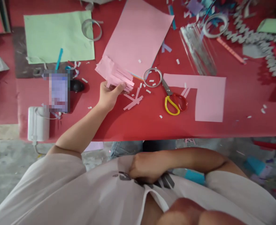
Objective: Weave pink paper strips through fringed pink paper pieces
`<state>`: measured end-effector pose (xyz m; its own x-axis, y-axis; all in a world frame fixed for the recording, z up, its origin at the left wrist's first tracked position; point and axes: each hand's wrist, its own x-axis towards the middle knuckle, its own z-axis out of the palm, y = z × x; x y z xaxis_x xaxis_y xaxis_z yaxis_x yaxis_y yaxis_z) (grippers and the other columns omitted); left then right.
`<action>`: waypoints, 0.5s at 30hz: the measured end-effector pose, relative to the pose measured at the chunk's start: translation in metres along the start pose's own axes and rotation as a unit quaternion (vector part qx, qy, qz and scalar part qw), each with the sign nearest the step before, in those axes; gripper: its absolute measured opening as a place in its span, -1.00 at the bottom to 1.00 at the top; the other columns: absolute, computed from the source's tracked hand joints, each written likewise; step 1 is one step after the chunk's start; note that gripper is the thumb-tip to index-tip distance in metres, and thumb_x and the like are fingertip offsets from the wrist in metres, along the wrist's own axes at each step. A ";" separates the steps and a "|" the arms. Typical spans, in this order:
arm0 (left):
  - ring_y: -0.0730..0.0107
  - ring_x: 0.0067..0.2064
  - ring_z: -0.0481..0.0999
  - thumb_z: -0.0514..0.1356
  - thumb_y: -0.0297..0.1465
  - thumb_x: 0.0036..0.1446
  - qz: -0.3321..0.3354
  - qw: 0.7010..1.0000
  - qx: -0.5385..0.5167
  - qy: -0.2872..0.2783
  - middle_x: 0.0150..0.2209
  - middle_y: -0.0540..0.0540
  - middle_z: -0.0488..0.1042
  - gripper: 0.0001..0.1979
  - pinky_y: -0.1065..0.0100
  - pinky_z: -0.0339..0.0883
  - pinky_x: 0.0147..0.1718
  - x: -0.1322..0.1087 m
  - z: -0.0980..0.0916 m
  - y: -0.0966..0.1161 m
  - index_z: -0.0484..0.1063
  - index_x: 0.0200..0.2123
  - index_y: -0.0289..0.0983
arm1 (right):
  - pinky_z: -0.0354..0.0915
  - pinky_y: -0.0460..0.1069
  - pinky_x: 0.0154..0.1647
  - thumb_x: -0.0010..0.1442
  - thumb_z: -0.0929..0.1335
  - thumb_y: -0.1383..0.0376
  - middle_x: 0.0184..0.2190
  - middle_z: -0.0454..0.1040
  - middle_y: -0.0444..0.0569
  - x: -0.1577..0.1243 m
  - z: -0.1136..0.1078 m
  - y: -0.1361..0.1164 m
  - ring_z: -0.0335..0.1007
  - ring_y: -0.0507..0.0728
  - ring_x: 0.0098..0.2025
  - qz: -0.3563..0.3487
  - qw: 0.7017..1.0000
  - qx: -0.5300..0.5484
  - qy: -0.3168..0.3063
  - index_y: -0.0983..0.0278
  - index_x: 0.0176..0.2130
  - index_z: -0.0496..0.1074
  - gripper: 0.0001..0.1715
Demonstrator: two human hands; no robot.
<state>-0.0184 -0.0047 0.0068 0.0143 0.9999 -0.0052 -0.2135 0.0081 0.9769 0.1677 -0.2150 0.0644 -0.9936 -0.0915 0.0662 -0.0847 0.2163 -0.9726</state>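
My left hand [109,93] reaches over the red table [138,125] and pinches a bundle of pink paper strips [113,73] between thumb and fingers. A few loose pink strips [133,101] lie crossed just right of it. My right hand [145,167] is pressed against my white shirt below the table edge, fingers curled in; what they hold is hidden. Scissors [174,101] with yellow and red handles lie shut to the right of the strips, beside an L-shaped pink sheet [208,97].
A large pink sheet [138,34] and a green sheet [58,36] lie farther back. Tape rings [91,29], [152,77], [215,25], a clear plastic sleeve [197,48], a white device [38,123] and paper scraps crowd the table.
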 end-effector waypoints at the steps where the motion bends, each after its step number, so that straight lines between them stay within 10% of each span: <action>1: 0.25 -0.35 0.71 0.55 -0.11 0.06 -0.003 1.000 0.000 0.000 -0.44 -0.09 0.58 -0.61 0.20 0.73 -0.19 0.001 0.000 0.000 0.57 -0.37 -0.29 | 0.30 0.02 -0.26 0.24 0.40 0.31 -0.22 0.57 -0.04 0.001 0.006 0.005 0.48 0.15 -0.22 -0.001 1.000 0.011 0.012 0.19 -0.23 0.34 -0.87; 7: 0.29 -0.36 0.70 0.53 -0.10 0.06 -0.005 1.000 -0.005 -0.001 -0.41 -0.10 0.61 -0.61 0.26 0.71 -0.24 0.004 0.001 0.005 0.56 -0.37 -0.27 | 0.36 0.06 0.14 0.43 0.31 0.28 0.09 0.51 0.18 0.010 0.026 -0.004 0.42 0.20 0.11 0.057 0.987 0.069 0.132 0.28 0.01 0.34 -0.81; 15: 0.31 -0.35 0.68 0.55 0.00 -0.02 0.015 0.999 -0.030 -0.028 -0.40 -0.11 0.61 -0.54 0.25 0.70 -0.27 0.006 0.006 -0.003 0.59 -0.36 -0.27 | 0.38 -0.04 -0.17 0.32 0.33 0.39 -0.25 0.56 -0.03 0.002 0.049 -0.031 0.49 0.12 -0.21 0.109 0.982 0.093 0.122 0.24 -0.25 0.37 -0.93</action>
<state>-0.0120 0.0007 0.0053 0.0616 0.9974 0.0374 -0.2737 -0.0192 0.9616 0.1723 -0.2694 0.0834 -0.9769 0.1777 -0.1184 0.1243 0.0222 -0.9920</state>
